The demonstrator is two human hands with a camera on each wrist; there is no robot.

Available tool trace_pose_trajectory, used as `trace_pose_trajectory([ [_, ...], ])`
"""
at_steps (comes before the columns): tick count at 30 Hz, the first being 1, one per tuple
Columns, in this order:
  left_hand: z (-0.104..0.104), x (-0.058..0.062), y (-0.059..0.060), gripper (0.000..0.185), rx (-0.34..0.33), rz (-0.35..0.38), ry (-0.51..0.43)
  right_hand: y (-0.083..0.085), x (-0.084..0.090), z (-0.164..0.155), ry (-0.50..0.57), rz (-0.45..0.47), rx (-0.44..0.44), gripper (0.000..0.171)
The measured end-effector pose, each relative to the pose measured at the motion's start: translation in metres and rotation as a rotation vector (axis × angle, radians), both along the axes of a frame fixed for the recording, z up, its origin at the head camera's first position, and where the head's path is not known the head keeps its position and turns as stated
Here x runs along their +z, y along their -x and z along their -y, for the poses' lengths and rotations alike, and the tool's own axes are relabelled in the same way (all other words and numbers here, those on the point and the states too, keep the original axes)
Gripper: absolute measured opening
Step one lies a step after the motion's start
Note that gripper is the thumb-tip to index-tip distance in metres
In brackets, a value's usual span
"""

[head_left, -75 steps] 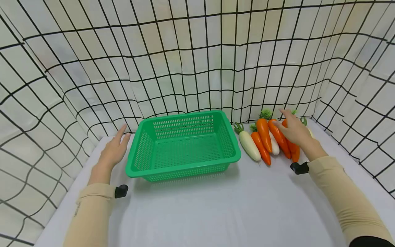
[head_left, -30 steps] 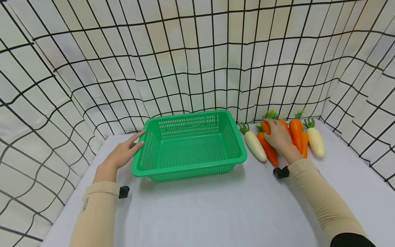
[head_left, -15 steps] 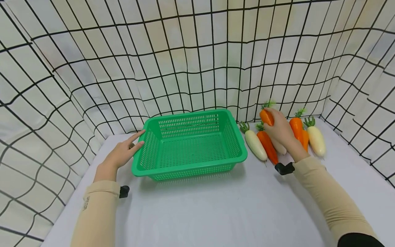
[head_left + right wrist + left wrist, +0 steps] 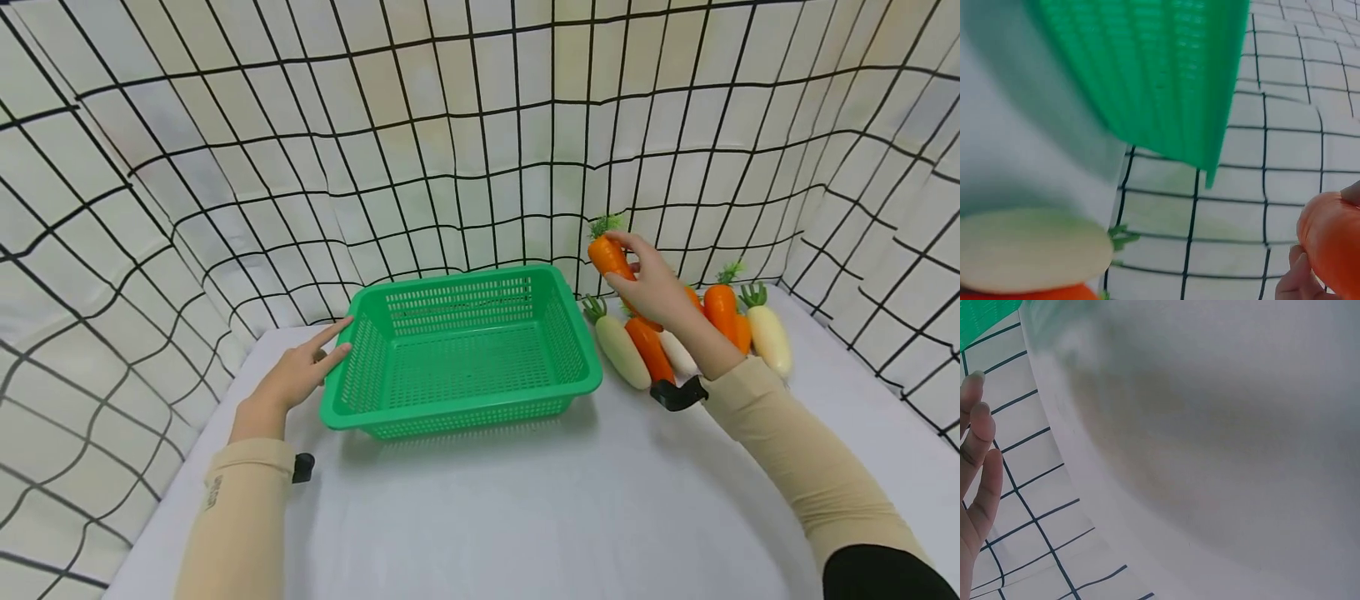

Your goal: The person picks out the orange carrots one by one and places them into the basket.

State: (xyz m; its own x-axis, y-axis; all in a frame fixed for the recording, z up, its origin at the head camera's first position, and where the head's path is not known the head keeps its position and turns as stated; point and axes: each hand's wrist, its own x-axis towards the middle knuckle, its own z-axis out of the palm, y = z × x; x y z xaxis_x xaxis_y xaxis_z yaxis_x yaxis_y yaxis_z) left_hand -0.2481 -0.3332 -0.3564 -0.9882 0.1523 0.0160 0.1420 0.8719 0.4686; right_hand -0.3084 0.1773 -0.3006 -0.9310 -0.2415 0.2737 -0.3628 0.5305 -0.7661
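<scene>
My right hand (image 4: 651, 279) grips an orange carrot (image 4: 609, 257) with a green leafy top, lifted above the other vegetables, just right of the basket. In the right wrist view the held carrot (image 4: 1335, 240) shows at the right edge, fingers around it. A green plastic basket (image 4: 461, 417) with perforated walls stands on the white table, nothing in it. My left hand (image 4: 288, 383) rests with extended fingers on the basket's left rim. Only part of the left hand (image 4: 979, 462) appears in the left wrist view, at its left edge.
Right of the basket lie a white radish (image 4: 621, 354), another carrot (image 4: 651, 348), a partly covered white radish (image 4: 678, 353), more carrots (image 4: 720, 310) and a far-right white radish (image 4: 768, 340). Black grid over white cloth (image 4: 480, 150) walls the back and sides.
The left hand has come onto the basket's rim. The right hand has taken hold of a carrot, lifted it from the pile and carried it left toward the basket.
</scene>
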Motion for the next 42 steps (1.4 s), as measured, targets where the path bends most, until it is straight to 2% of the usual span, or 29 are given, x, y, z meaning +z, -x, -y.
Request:
trace_pose_trajectory([
  [8,0.001,0.000,-0.001,0.068,0.002,-0.007,-0.008,0.002,0.020,0.028,0.146,0.147,0.092,0.065],
  [15,0.000,-0.003,0.000,0.068,0.016,0.000,-0.042,0.011,0.027,0.060,0.232,0.295,0.162,0.065],
  [21,0.000,-0.006,0.001,0.069,0.035,0.010,-0.080,0.018,0.025,0.085,0.321,0.387,0.238,0.064],
  [27,0.001,-0.008,0.003,0.068,0.054,-0.015,-0.110,0.027,0.020,0.109,0.375,0.440,0.305,0.071],
  [32,-0.002,-0.008,0.006,0.069,0.058,-0.025,-0.141,0.035,0.015,0.123,0.365,0.458,0.303,0.073],
  [42,0.000,-0.010,0.001,0.068,0.085,-0.014,-0.150,0.052,0.003,0.155,0.341,0.527,0.299,0.072],
])
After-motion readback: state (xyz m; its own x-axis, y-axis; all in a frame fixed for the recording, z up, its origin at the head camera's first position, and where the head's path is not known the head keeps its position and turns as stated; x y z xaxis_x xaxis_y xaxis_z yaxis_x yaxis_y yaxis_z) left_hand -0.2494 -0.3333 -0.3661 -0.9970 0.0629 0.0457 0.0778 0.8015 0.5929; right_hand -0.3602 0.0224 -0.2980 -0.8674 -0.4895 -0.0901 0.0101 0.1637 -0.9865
